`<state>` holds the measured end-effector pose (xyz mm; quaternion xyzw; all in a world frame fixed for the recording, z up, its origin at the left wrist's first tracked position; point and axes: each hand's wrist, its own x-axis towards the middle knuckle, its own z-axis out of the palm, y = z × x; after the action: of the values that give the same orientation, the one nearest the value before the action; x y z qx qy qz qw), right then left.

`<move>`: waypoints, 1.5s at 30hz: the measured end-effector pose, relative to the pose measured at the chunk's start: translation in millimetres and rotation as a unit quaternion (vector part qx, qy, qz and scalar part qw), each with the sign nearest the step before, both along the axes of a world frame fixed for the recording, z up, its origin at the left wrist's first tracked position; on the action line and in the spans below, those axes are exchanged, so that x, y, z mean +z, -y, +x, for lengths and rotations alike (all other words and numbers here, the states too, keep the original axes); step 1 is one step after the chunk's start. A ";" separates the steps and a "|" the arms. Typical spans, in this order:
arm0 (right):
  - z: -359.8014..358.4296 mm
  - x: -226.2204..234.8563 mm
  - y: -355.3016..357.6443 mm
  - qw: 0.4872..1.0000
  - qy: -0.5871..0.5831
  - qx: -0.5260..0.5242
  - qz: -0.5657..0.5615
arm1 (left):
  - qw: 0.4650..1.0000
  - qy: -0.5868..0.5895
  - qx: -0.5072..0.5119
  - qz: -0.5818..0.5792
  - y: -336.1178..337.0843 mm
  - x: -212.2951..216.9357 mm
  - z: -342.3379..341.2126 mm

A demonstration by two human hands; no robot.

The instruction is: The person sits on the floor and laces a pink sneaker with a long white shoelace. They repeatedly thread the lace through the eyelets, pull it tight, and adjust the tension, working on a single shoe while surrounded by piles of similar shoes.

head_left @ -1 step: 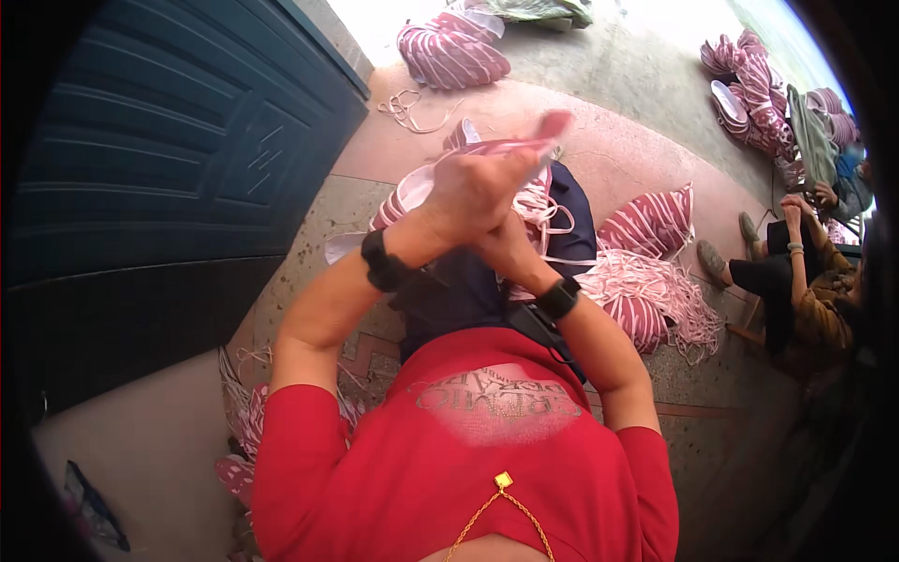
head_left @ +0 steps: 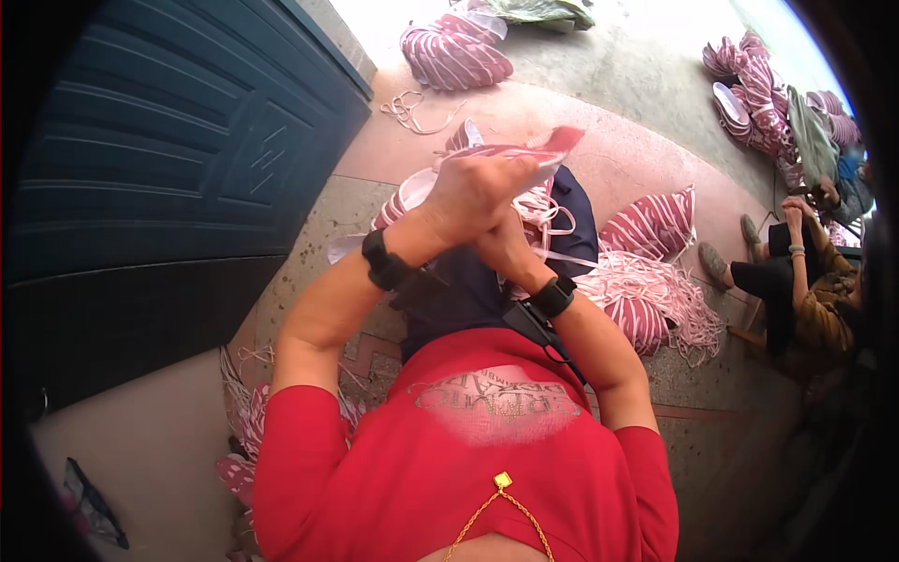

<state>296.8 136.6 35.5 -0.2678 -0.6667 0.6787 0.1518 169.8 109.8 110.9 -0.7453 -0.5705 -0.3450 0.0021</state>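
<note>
Above my lap, my left hand (head_left: pixel 473 192) is closed around a pink-and-white cloth piece (head_left: pixel 554 148), thumb lying along its top. The piece's pink end sticks out past my fingers, to the far right. My right hand (head_left: pixel 508 248) is tucked against the left from below; its fingers are mostly hidden, so what they grip cannot be made out. Under my hands, thin pale pink cords (head_left: pixel 541 208) trail over my dark trousers (head_left: pixel 576 220). A nested stack of similar pieces with white lining (head_left: pixel 417 190) shows just left of my left hand.
To my right lie a patterned bundle (head_left: pixel 651 223) and a heap of loose cords (head_left: pixel 646 286). Another bundle (head_left: pixel 454 51) stands ahead, near a tangle of cord (head_left: pixel 405 110). A dark door (head_left: pixel 187 140) is at left. Another person (head_left: pixel 796 281) sits at far right, near more bundles (head_left: pixel 763 98).
The cloth piece's protruding end has shifted slightly down and to the right, and looks less smeared. Both hands keep nearly the same place and hold.
</note>
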 end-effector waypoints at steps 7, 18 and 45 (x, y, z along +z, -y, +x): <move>33.2 7.9 -28.3 0.978 -0.098 0.022 -0.182 | 0.859 0.386 0.133 -0.308 51.1 -123.6 -63.3; 136.6 -34.2 -53.1 0.896 -0.019 -0.395 -0.203 | 0.884 0.255 0.316 -0.233 52.1 -123.8 16.7; 104.0 -71.5 -16.1 0.908 0.254 -0.136 0.303 | 0.929 0.155 0.078 -0.328 36.8 -163.4 34.8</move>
<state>400.8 152.7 -36.0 -0.4601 -0.8136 0.3259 0.1421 204.6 72.9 -52.5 -0.5945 -0.7016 -0.2486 -0.3041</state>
